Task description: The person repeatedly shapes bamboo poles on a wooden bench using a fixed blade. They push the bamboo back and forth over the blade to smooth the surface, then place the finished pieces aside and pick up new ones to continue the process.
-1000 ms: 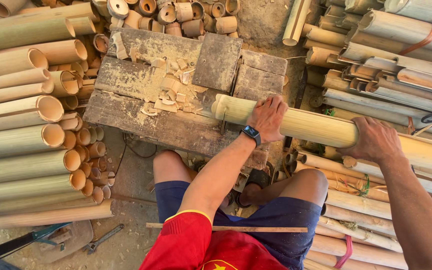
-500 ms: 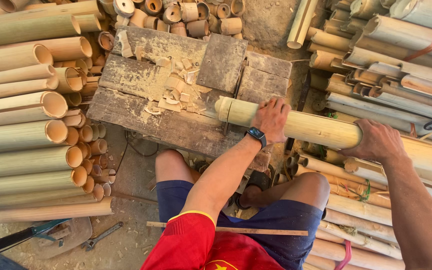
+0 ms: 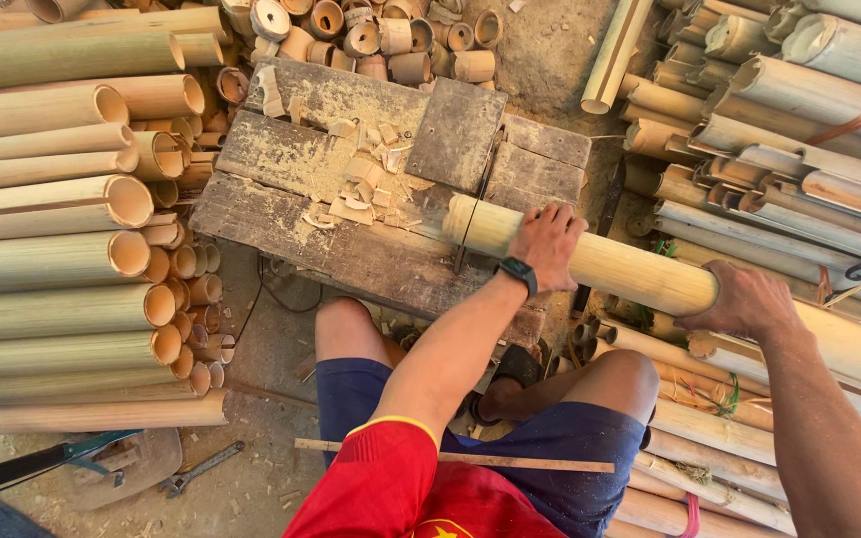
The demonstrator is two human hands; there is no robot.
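Observation, head view. Person seated low, knees apart, in front of a rough plank surface (image 3: 351, 249) at centre frame, strewn with pale shavings and sawdust.

Work piece: one long peeled bamboo pole (image 3: 630, 274), lying diagonally from centre frame toward the right edge. Its cut end rests on the surface, just at a thin dark slot (image 3: 475, 199) running across the planks; whether a blade sits in that slot cannot be told.

Left hand (image 3: 547, 244): palm down, fingers wrapped over the pole near its cut end, grasping it. Dark watch on the wrist.

Right hand (image 3: 739, 299): clenched round the same pole further along, mid right of frame, thumb side toward the body.

Surroundings: stacked bamboo tubes (image 3: 62, 249) with open ends fill the left of frame; short cut rings (image 3: 371, 30) heaped at top centre; more poles piled at right. A thin wooden stick (image 3: 470, 458) lies across the lap. A wrench (image 3: 196, 468) on the floor, lower left.

Judgement: the step in hand looks like positioning the pole end at the slot for a crosscut. A next move would call for both hands keeping the pole steady and square to the slot, fingers well apart from the cut line.
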